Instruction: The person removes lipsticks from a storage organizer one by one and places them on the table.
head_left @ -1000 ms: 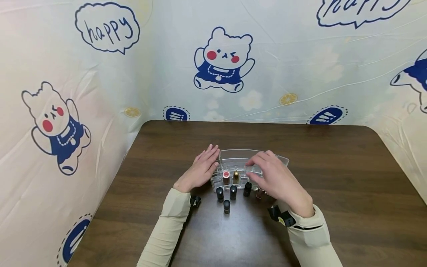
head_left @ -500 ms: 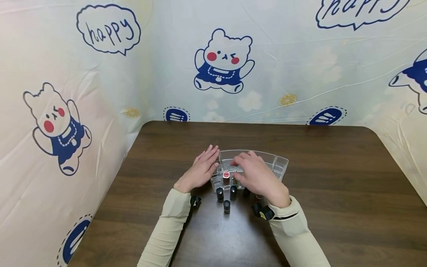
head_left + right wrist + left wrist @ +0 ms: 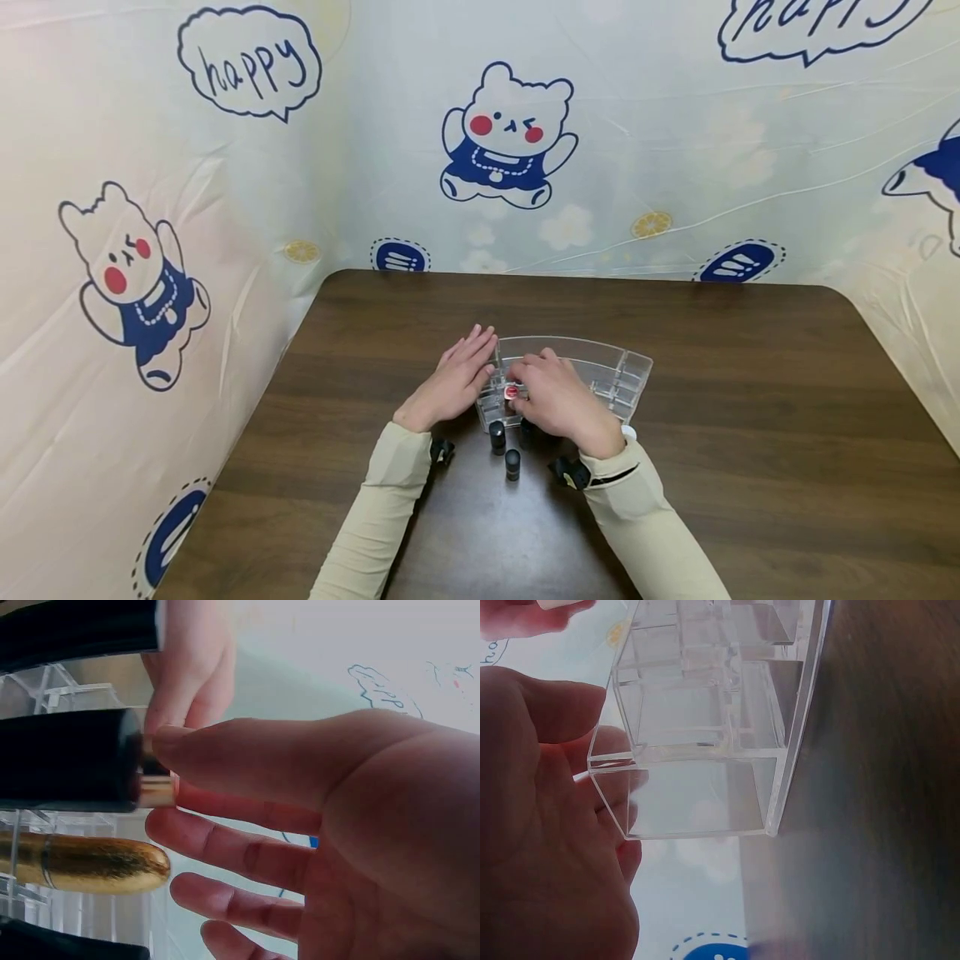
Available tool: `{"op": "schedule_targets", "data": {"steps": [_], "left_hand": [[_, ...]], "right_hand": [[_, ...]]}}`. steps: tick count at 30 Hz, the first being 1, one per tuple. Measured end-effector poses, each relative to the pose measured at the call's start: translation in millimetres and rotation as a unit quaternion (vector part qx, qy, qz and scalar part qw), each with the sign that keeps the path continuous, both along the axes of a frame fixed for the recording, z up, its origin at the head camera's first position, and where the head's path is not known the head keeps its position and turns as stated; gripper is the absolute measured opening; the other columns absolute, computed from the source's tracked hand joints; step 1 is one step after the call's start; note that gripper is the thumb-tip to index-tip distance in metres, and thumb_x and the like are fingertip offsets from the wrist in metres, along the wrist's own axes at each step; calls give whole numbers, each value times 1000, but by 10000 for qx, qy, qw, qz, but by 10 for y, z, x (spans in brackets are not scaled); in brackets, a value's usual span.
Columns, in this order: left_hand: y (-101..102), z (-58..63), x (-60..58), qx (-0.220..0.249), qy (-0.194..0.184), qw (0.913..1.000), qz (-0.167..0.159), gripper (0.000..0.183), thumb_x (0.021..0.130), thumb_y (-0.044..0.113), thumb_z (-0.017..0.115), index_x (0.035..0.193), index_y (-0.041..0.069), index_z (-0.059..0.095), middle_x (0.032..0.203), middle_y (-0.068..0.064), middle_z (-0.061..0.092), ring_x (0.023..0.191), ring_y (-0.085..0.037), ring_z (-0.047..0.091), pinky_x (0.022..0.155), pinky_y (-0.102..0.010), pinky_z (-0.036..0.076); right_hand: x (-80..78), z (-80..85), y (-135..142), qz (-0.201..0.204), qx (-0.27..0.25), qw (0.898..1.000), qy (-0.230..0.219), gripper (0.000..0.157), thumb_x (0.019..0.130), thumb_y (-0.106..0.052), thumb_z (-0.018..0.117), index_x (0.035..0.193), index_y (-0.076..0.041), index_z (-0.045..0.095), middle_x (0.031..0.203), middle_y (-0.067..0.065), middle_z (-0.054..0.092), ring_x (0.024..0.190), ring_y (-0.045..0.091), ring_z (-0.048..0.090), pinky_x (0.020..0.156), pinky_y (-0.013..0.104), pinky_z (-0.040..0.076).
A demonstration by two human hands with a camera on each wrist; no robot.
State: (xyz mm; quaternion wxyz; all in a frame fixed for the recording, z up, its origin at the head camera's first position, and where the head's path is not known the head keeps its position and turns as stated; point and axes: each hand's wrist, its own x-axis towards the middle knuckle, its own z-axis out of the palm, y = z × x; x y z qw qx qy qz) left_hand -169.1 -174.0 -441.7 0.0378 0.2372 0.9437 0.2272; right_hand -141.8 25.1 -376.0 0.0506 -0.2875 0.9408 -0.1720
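A clear acrylic lipstick organizer (image 3: 636,373) stands on the table. My left hand (image 3: 447,385) rests against its left end with the fingers straight; in the left wrist view, the thumb and fingers lie along the clear wall. My right hand (image 3: 558,398) reaches over the front compartments, thumb and forefinger pinching a lipstick (image 3: 511,392) with a red-and-white top, which stands in a slot at the left. In the right wrist view, its shiny copper side (image 3: 157,792) shows beside the thumb, partly behind a black tube (image 3: 67,761). Below it, a gold lipstick (image 3: 105,862) stands in the organizer.
Black lipstick tubes stand before the organizer, one at its front left (image 3: 497,437) and another closer to me (image 3: 512,465). More are partly hidden under my right hand. A printed cloth (image 3: 600,167) hangs behind the brown table (image 3: 390,317).
My right hand has moved left across the organizer, past the gold lipstick, to the red-topped lipstick, and its thumb and forefinger have closed there. My left hand has stayed in place.
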Motion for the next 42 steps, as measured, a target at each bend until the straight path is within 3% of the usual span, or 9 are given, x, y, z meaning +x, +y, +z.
{"op": "schedule_targets", "data": {"steps": [11, 18, 42], "left_hand": [[-1, 7, -3, 20, 10, 10000, -36, 53, 105, 28, 36, 152, 5, 27, 162, -8, 19, 152, -25, 8, 121, -50, 14], [-2, 12, -6, 14, -7, 10000, -62, 53, 105, 29, 35, 152, 5, 27, 162, -8, 19, 152, -24, 9, 121, -50, 15], [-3, -18, -8, 52, 53, 10000, -22, 52, 105, 27, 37, 151, 4, 29, 162, -7, 20, 151, -26, 10, 120, -51, 16]], "right_hand": [[-23, -59, -53, 29, 11, 10000, 71, 8, 81, -16, 73, 86, -13, 67, 96, 2, 68, 87, 25, 49, 76, 40, 41], [-22, -73, -55, 19, -109, 9999, 127, 10, 80, -15, 73, 78, -14, 63, 87, -1, 66, 83, 24, 48, 74, 40, 40], [-20, -101, -30, 10, -141, 9999, 21, 8, 81, -14, 71, 78, -14, 63, 78, 1, 67, 78, 21, 45, 73, 37, 37]]}}
